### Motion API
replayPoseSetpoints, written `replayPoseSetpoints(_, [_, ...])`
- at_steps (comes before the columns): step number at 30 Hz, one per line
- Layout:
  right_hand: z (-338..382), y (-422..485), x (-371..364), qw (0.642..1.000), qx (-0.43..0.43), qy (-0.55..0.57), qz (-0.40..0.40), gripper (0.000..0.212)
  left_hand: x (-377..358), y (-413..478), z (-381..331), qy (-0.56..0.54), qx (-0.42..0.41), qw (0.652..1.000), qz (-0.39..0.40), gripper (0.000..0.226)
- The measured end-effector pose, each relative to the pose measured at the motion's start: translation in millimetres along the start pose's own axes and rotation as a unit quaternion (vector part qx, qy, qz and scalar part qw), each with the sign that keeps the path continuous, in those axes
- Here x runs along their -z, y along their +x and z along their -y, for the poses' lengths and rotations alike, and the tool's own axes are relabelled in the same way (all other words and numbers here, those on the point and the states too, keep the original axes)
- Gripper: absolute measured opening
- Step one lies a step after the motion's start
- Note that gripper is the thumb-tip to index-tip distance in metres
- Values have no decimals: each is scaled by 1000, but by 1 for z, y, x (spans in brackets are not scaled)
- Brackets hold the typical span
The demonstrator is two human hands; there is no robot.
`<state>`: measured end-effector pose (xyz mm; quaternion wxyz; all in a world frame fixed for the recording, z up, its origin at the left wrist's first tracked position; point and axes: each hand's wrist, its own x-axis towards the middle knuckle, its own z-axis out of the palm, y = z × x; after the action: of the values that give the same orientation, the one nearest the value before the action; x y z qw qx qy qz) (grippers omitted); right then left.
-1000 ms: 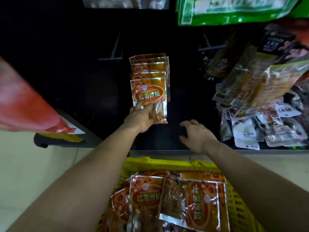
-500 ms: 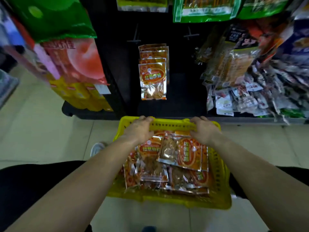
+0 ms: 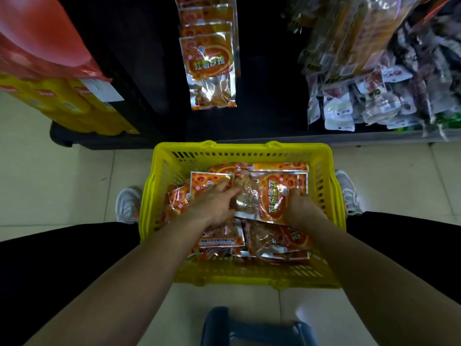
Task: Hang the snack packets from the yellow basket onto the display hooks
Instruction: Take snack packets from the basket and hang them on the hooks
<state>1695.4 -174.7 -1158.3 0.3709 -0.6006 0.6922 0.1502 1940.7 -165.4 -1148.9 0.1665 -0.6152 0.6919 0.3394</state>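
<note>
Orange packet (image 3: 270, 198) lies crosswise in yellow basket (image 3: 239, 147), top rightward; right hand (image 3: 299, 208) grips it, left hand (image 3: 214, 206) flat beside it.

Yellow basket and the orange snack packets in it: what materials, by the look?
The yellow basket: likely moulded plastic, satin finish; slotted lattice walls and a one-piece rim. The orange snack packets: glossy printed film with silvery, foil-like borders and a clear window; sharp glare and crinkling suggest a thin laminate, exact type unclear.

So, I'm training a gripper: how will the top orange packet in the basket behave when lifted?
The top orange packet looks glossy and crinkled, so probably slippery and floppy. Flat, with loose pieces visible: likely light.
</note>
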Motion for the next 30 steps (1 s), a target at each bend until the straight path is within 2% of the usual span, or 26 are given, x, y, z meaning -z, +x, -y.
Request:
replayPoseSetpoints(3, [8,6,-11,998,-31,23,-50,56,-12,9,1,8,-11,1000,4,78])
replayPoseSetpoints(6, [14,6,-16,991,-16,56,-120,60,-20,7,4,23,-10,1000,-14,72])
replayPoseSetpoints(10, [19,-4,-10,972,1,154,-175,71,-5,-1,5,16,-11,999,-40,38])
replayPoseSetpoints(12, [21,-13,0,968,20,156,-194,64,9,-3,-1,-14,-5,996,-83,33])
replayPoseSetpoints(15, [25,-25,22,966,86,166,-176,43,30,-7,-21,-88,-15,983,-160,59])
replayPoseSetpoints(18, [33,-37,40,956,160,206,-132,32,50,-13,-41,-90,-80,972,-202,79])
replayPoseSetpoints(19, [35,-40,45,951,179,226,-113,29,55,-16,-45,-70,-105,971,-204,75])
replayPoseSetpoints(21, [40,-45,50,942,201,259,-69,26,62,-20,-50,-12,-135,968,-211,48])
replayPoseSetpoints(22, [40,-46,50,941,200,267,-52,26,63,-22,-49,12,-138,965,-222,35])
replayPoseSetpoints(24, [35,-47,47,944,181,270,-51,32,62,-25,-41,28,-124,961,-247,24])
replayPoseSetpoints(27, [17,-42,33,965,119,216,-88,52,59,-30,-16,42,-84,959,-269,23])
replayPoseSetpoints(30, [-3,-28,11,987,20,129,-93,54,57,-30,11,26,-42,959,-278,24])
